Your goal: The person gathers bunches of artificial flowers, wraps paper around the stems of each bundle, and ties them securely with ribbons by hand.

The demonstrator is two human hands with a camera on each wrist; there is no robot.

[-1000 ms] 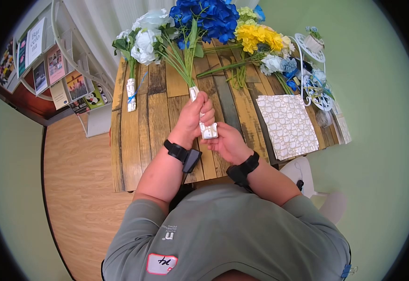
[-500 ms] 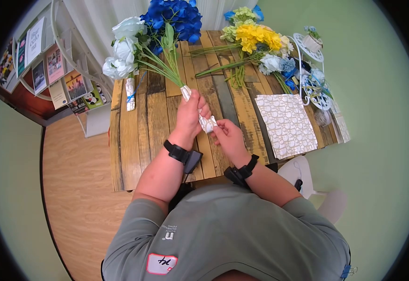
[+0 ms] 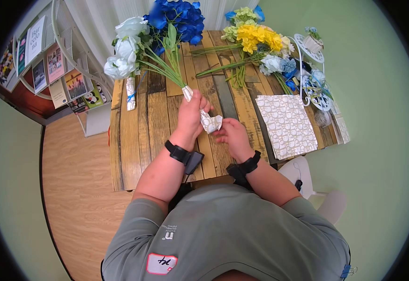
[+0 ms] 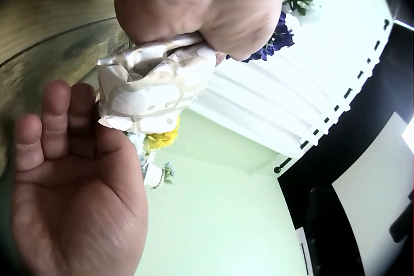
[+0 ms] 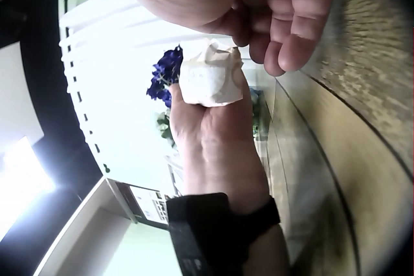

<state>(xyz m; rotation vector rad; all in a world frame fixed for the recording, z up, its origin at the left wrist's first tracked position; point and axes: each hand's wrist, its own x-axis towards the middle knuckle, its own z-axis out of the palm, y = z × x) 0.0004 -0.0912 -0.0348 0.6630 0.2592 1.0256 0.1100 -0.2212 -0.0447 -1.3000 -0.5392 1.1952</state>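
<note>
The left hand (image 3: 190, 115) grips the patterned paper wrap (image 3: 210, 123) around the green stems (image 3: 168, 70) of a bouquet with blue flowers (image 3: 178, 21) and pale blue-white roses (image 3: 125, 49). At the wrap's lower end, the right hand (image 3: 234, 137) touches the paper edge with its thumb and index finger side, its other fingers loosely bent. In the left wrist view the wrap's end (image 4: 155, 88) looks folded and creased, with the right hand's palm (image 4: 81, 185) beside it. The right wrist view shows the wrap's closed-looking end (image 5: 212, 75) above the left hand (image 5: 217, 127).
Patterned paper sheets (image 3: 286, 126) lie on the table's right side. Behind them are yellow flowers (image 3: 259, 38), loose stems (image 3: 235, 70) and a white metal stand (image 3: 306, 84). A wrapped stem bundle with blue ribbon (image 3: 131, 96) lies at the left, near a magazine rack (image 3: 68, 70).
The bouquet's flowers have swung left and the wrap's lower end has tilted to the right. The right hand has moved slightly up and right, its fingers loosening at the paper.
</note>
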